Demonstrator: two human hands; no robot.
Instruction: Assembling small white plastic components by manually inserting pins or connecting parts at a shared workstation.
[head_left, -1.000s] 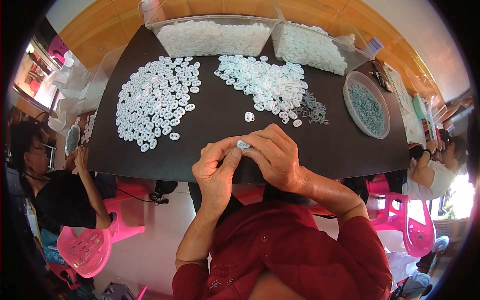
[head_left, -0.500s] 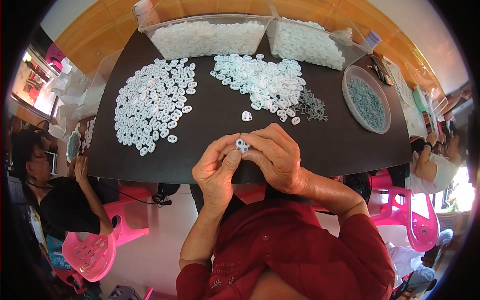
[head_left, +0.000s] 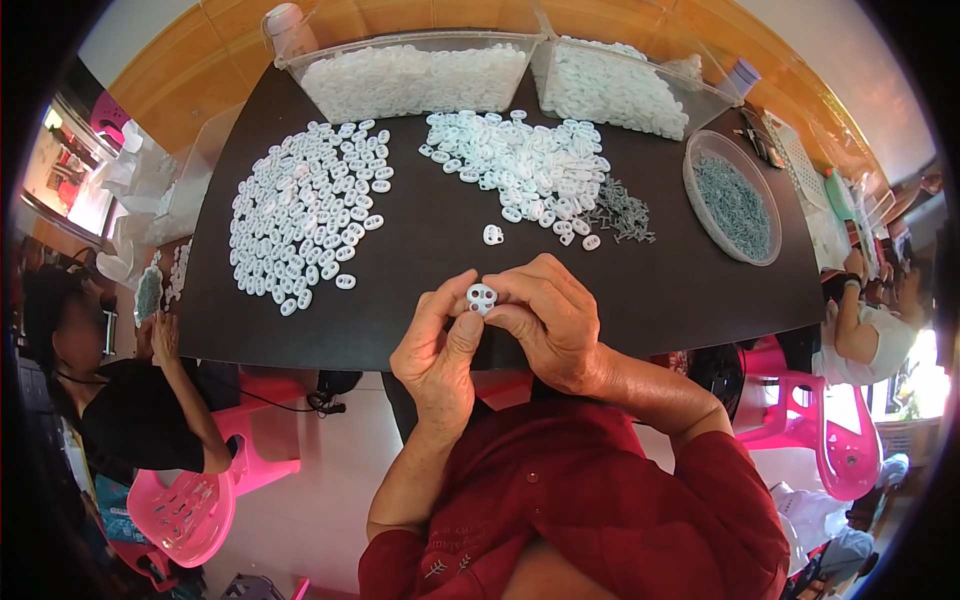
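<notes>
Near the table's front edge, a small white plastic piece with several round holes [head_left: 481, 297] is pinched between the fingertips of both hands. My left hand [head_left: 437, 350] has its thumb and forefinger at the piece's left side. From the right, my right hand [head_left: 550, 318] grips it with thumb and forefinger, the other fingers curled behind. A single white piece [head_left: 493, 235] lies flat on the table just beyond my hands. Farther off is a heap of white two-holed pieces [head_left: 525, 165], with small grey pins [head_left: 622, 212] scattered at its right edge.
At the left spreads a pile of white oval two-holed pieces [head_left: 305, 210]. Two clear bins [head_left: 420, 40] of white parts line the dark table's [head_left: 420, 240] far side. A round tub [head_left: 692, 215] holds grey pins. Other people [head_left: 140, 410] work at left and right, near pink chairs [head_left: 185, 510].
The held white piece has turned so its holed face shows more fully, and sits slightly lower and to the left. My left hand has shifted slightly right and down; the right hand is almost unmoved.
</notes>
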